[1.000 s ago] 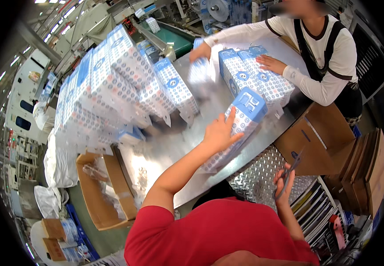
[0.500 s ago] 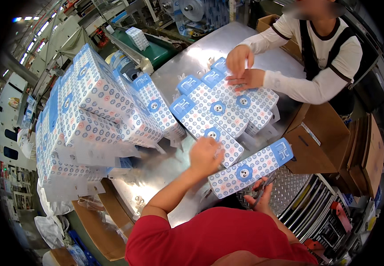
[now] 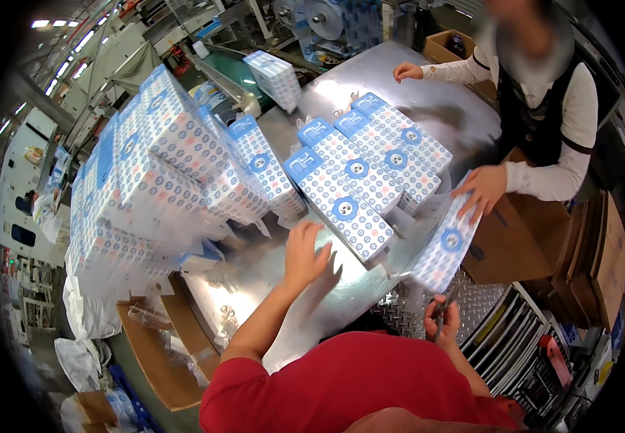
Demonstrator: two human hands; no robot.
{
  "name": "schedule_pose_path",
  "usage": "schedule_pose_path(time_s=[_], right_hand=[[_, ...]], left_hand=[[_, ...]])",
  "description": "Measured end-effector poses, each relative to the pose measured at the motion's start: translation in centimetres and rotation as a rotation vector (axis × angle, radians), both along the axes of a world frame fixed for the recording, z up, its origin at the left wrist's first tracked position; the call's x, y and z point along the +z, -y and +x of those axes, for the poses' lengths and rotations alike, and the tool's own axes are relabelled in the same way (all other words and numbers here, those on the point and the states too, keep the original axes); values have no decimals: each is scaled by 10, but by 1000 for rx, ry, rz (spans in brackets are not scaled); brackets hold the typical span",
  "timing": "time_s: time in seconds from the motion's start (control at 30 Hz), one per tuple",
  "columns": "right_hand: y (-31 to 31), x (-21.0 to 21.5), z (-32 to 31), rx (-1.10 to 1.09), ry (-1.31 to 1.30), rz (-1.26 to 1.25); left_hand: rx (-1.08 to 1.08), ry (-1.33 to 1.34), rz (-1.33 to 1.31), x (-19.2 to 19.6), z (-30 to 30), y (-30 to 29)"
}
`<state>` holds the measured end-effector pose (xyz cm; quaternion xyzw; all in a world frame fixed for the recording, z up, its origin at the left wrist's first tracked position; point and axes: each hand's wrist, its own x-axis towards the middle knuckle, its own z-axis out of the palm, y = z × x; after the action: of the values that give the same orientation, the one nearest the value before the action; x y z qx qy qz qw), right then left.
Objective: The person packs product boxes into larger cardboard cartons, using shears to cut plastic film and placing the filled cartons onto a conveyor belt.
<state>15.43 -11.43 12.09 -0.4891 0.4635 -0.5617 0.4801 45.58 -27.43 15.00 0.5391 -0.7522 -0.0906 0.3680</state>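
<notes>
My left hand [image 3: 305, 252] hovers over the metal table with its fingers apart and nothing in them. Just beyond it lie several long white packs with blue dots and blue ends; the nearest pack [image 3: 343, 208] is close to my fingertips. My right hand [image 3: 442, 317] is closed round dark scissors [image 3: 439, 315], low at the table's near right edge. Right above it, a co-worker's hand [image 3: 484, 189] grips a tilted, blurred pack [image 3: 448, 242]. That person's other hand [image 3: 408, 71] is out over the table's far side.
A tall stack of the same packs [image 3: 172, 137] stands at the left. Another pack [image 3: 273, 78] is at the end of the green conveyor [image 3: 237, 71]. An open carton [image 3: 504, 242] and flattened cardboard [image 3: 594, 252] stand right; a carton with plastic scraps [image 3: 150, 353] sits lower left.
The pack before me has gone right into the co-worker's hand. My left hand has drawn back from the row of packs. The conveyor's pack has moved nearer the table.
</notes>
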Motion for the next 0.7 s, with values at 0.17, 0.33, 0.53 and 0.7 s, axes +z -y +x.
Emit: schedule_pose_path(time_s=[0.17,0.33,0.53,0.7], right_hand=[[5,-2,10,137,174,61],[6,7,0,132,174,2],[10,0,-11,163,99,63],[38,-31,4,273,56,17]], left_hand=[[73,476,379,-8,-52,69],[-82,476,308,-21,-66,28],[-131,671,442,8,-67,-97],[330,403,501,0,-43,-134]])
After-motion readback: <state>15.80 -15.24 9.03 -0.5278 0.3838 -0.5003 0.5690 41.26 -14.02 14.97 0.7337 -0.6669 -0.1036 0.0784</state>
